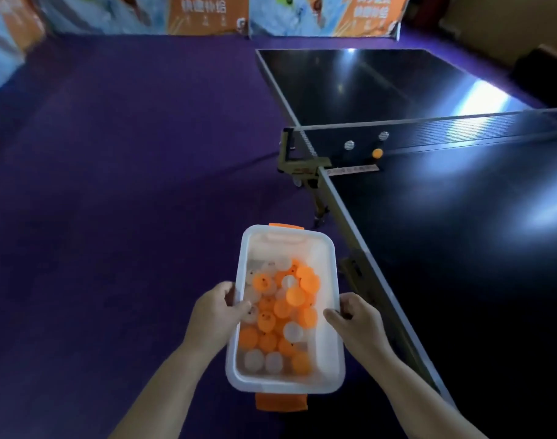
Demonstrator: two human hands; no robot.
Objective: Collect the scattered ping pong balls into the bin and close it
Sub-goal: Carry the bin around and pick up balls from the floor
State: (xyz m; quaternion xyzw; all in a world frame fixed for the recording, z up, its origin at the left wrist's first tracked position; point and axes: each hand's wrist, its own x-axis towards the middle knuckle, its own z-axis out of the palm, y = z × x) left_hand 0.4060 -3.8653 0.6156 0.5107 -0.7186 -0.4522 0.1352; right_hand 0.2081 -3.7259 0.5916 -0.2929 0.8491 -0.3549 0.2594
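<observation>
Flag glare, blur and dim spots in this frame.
Head view: bright glare streaks on the glossy black ping pong table; the orange-and-blue banners at the top are blurred; the room is dim; the translucent white plastic bin is fairly sharp.

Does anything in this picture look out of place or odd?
Yes. An orange ball and two white balls lie loose on the table by the net, outside the bin. The left hand and right hand grip the lidless bin.
</observation>
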